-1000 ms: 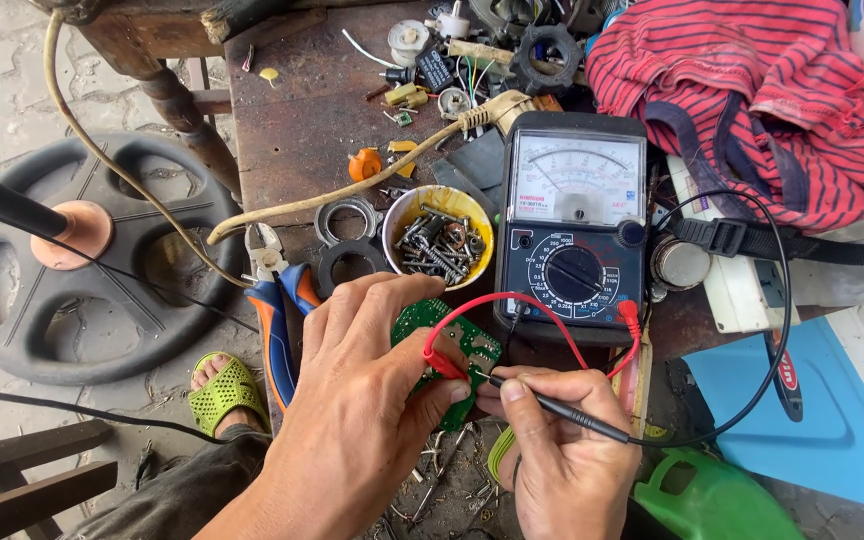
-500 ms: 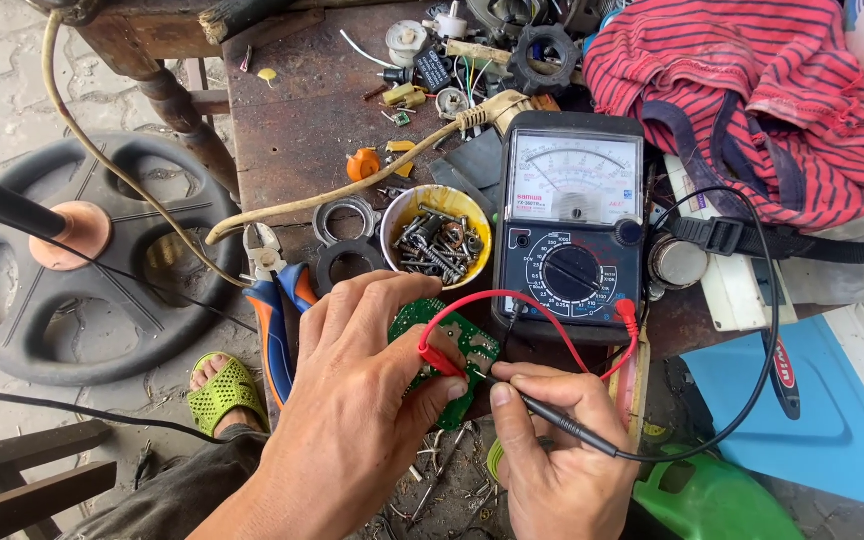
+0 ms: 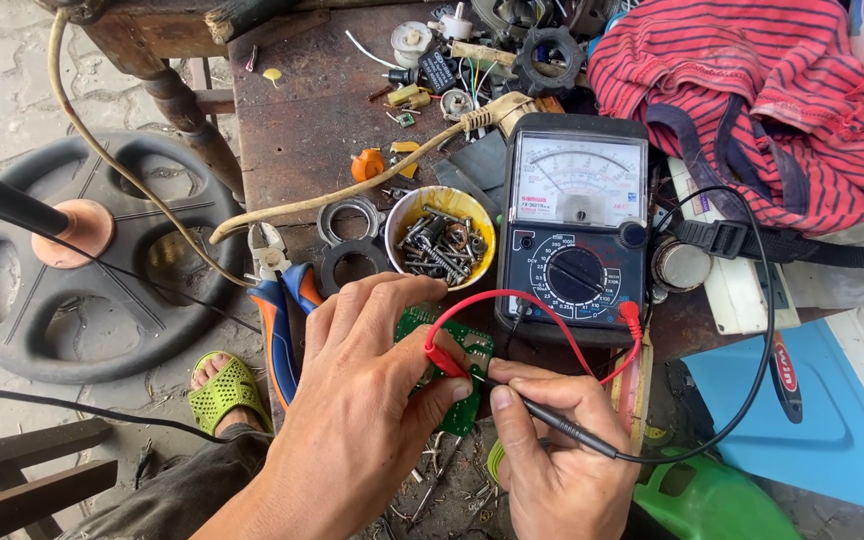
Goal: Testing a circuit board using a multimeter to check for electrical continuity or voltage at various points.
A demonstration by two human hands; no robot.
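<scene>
My left hand [image 3: 357, 400] pinches a red test probe [image 3: 445, 360] and steadies a small green circuit board [image 3: 464, 345] on the dark wooden table [image 3: 292, 130]. With my right hand [image 3: 552, 450] I grip a black test probe [image 3: 552, 420] like a pen, its tip touching the board. Red and black leads run from both probes to a black analogue multimeter [image 3: 577, 230] lying just beyond the board.
A yellow bowl of screws [image 3: 442, 238] sits left of the meter, with metal rings [image 3: 350, 218] and orange-blue pliers [image 3: 277, 300] nearby. A red striped cloth [image 3: 752, 90] lies at the back right, a blue box [image 3: 812, 400] to the right, a fan base [image 3: 82, 260] on the floor.
My right hand and the black probe shifted slightly on the board. My left hand and the red probe stayed put.
</scene>
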